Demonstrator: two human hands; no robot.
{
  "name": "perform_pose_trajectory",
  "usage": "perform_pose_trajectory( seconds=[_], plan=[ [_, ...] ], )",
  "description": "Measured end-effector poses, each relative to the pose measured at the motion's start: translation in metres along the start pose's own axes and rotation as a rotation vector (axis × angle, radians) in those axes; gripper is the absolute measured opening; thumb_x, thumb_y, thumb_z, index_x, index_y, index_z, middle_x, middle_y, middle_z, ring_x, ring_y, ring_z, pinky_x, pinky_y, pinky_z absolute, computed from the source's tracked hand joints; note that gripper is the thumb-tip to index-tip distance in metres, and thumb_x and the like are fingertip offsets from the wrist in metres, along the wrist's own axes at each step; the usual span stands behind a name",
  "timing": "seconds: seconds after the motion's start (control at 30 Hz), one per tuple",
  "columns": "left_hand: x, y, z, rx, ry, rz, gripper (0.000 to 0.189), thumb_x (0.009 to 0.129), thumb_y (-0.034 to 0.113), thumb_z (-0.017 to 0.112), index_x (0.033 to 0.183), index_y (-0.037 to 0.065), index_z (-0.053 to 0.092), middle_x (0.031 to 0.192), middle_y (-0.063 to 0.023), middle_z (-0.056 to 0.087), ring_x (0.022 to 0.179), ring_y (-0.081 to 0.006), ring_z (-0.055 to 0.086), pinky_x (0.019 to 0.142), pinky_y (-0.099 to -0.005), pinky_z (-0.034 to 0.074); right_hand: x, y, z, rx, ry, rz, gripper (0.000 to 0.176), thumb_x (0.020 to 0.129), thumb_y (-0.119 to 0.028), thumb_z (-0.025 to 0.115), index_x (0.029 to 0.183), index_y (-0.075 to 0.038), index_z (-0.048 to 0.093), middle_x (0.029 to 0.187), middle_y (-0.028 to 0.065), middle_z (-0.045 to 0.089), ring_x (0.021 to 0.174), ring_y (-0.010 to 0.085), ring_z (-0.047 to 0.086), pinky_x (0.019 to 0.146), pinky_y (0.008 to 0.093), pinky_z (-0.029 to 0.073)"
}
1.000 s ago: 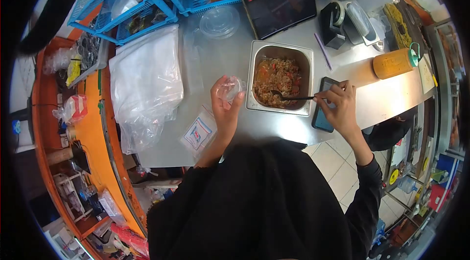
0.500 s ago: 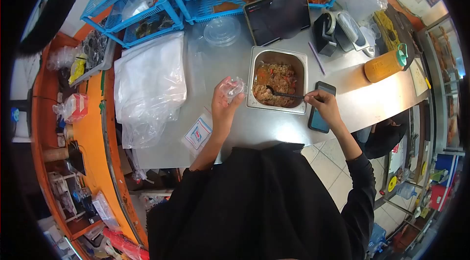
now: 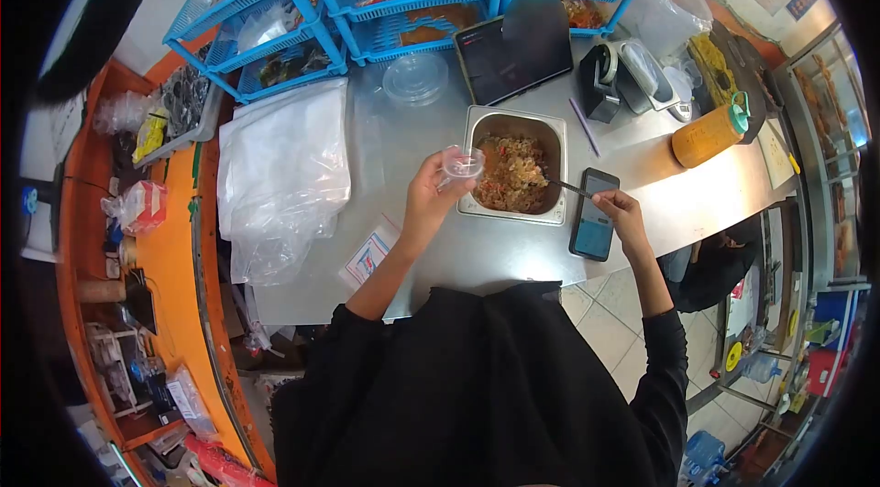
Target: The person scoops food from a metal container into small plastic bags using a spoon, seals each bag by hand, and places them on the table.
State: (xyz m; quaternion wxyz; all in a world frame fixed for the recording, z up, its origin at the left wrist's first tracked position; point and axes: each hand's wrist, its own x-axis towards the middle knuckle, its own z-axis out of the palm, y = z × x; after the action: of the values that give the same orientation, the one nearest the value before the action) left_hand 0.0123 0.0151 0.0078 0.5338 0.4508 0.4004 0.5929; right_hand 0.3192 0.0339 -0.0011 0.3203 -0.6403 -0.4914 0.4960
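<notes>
My left hand (image 3: 433, 205) holds a small clear plastic cup (image 3: 461, 164) over the left rim of a square metal pan (image 3: 560, 157). Chunky reddish-brown food (image 3: 515, 177) fills the pan's bottom. In my right hand (image 3: 620, 210), fingers closed, is the handle end of a dark spoon (image 3: 570, 186), its head in the food at the pan's right side. A phone (image 3: 595, 217) lies on the steel table (image 3: 458, 253) beside the pan, just left of my right hand.
Behind the pan are a tablet (image 3: 515, 54), clear round lids (image 3: 415, 79) and blue racks (image 3: 417, 3). White plastic bags (image 3: 284, 166) lie at the left. On the right are an orange bottle (image 3: 706, 137), a purple pen (image 3: 584, 126) and a black device (image 3: 599, 84).
The cup has moved right, from beside the pan to over its rim. The spoon's head has shifted right within the pan. The camera view has shifted slightly.
</notes>
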Motion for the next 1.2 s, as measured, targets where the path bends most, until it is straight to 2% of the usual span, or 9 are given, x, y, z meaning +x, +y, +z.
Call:
perform_pose_trajectory(
  seconds=[0.17, 0.23, 0.47, 0.53, 0.67, 0.87, 0.97, 1.03, 1.2],
  plan=[
    [0.010, -0.005, 0.013, 0.206, -0.096, 0.098, 0.046, 0.074, 0.010, 0.063, 0.114, 0.002, 0.043, 0.105, -0.0083, 0.053, 0.097, -0.0164, 0.053, 0.080, -0.0268, 0.044, -0.001, -0.035, -0.022, 0.053, 0.012, -0.132, 0.013, 0.076, -0.016, 0.062, 0.077, -0.003, 0.061, 0.069, -0.0005, 0.057, 0.066, 0.0063, 0.048, 0.064, 0.0200, 0.036],
    [0.013, 0.000, 0.016, 0.595, -0.123, 0.246, 0.047, 0.071, 0.013, 0.066, 0.113, 0.005, 0.046, 0.102, -0.0094, 0.055, 0.095, -0.0194, 0.055, 0.079, -0.0276, 0.045, -0.004, -0.055, -0.031, 0.007, 0.006, -0.164, 0.015, 0.076, -0.017, 0.063, 0.077, -0.002, 0.061, 0.070, 0.0007, 0.058, 0.067, 0.0070, 0.050, 0.067, 0.0207, 0.037],
    [0.025, -0.008, 0.019, 0.744, -0.187, 0.559, 0.060, 0.070, 0.015, 0.066, 0.122, 0.008, 0.038, 0.101, -0.0104, 0.057, 0.085, -0.0230, 0.058, 0.072, -0.0304, 0.048, -0.006, -0.088, -0.033, -0.208, -0.130, -0.223, 0.016, 0.075, -0.016, 0.062, 0.078, -0.001, 0.063, 0.069, 0.0015, 0.059, 0.065, 0.0077, 0.050, 0.063, 0.0213, 0.038],
    [0.024, -0.004, 0.019, 0.846, -0.317, 0.675, 0.067, 0.068, 0.012, 0.066, 0.125, 0.009, 0.033, 0.103, -0.0093, 0.057, 0.083, -0.0232, 0.059, 0.066, -0.0297, 0.050, -0.003, -0.092, -0.030, -0.258, -0.147, -0.243, 0.016, 0.074, -0.017, 0.063, 0.078, -0.001, 0.063, 0.067, 0.0022, 0.060, 0.063, 0.0080, 0.051, 0.061, 0.0218, 0.039],
    [0.024, 0.000, 0.014, 0.911, -0.408, 0.647, 0.073, 0.065, 0.002, 0.064, 0.128, 0.006, 0.028, 0.108, -0.0094, 0.055, 0.092, -0.0246, 0.057, 0.074, -0.0304, 0.049, -0.008, -0.112, -0.019, -0.503, -0.129, -0.329, 0.016, 0.072, -0.020, 0.064, 0.077, -0.004, 0.065, 0.061, 0.0047, 0.059, 0.057, 0.0095, 0.051, 0.056, 0.0237, 0.040],
    [0.033, 0.003, 0.010, 0.853, -0.440, 0.655, 0.089, 0.059, -0.001, 0.065, 0.132, 0.007, 0.014, 0.112, -0.0080, 0.052, 0.099, -0.0270, 0.052, 0.082, -0.0333, 0.045, -0.008, -0.129, -0.011, -0.510, -0.115, -0.468, 0.018, 0.072, -0.022, 0.065, 0.075, -0.004, 0.065, 0.061, 0.0061, 0.059, 0.057, 0.0116, 0.054, 0.053, 0.0260, 0.040],
    [0.036, 0.012, 0.015, 0.987, -0.463, 0.617, 0.095, 0.057, -0.002, 0.066, 0.132, 0.008, 0.008, 0.109, -0.0110, 0.052, 0.101, -0.0291, 0.049, 0.087, -0.0358, 0.040, -0.007, -0.133, -0.009, -0.581, -0.130, -0.461, 0.018, 0.071, -0.022, 0.065, 0.076, -0.005, 0.066, 0.061, 0.0066, 0.060, 0.057, 0.0125, 0.055, 0.052, 0.0268, 0.040],
    [0.038, 0.017, 0.020, 1.011, -0.593, 0.296, 0.096, 0.058, -0.001, 0.066, 0.132, 0.008, 0.007, 0.105, -0.0136, 0.052, 0.098, -0.0301, 0.049, 0.087, -0.0363, 0.038, -0.005, -0.135, -0.006, -0.591, -0.136, -0.444, 0.018, 0.071, -0.023, 0.065, 0.076, -0.005, 0.066, 0.061, 0.0069, 0.059, 0.056, 0.0129, 0.055, 0.052, 0.0269, 0.040],
    [0.043, 0.004, 0.027, 0.947, -0.586, 0.294, 0.090, 0.065, 0.006, 0.065, 0.132, 0.008, 0.006, 0.102, -0.0154, 0.052, 0.091, -0.0305, 0.052, 0.081, -0.0368, 0.042, 0.002, -0.136, -0.002, -0.615, -0.132, -0.434, 0.019, 0.070, -0.024, 0.066, 0.075, -0.006, 0.066, 0.060, 0.0077, 0.059, 0.055, 0.0148, 0.055, 0.052, 0.0280, 0.040]
  ],
)
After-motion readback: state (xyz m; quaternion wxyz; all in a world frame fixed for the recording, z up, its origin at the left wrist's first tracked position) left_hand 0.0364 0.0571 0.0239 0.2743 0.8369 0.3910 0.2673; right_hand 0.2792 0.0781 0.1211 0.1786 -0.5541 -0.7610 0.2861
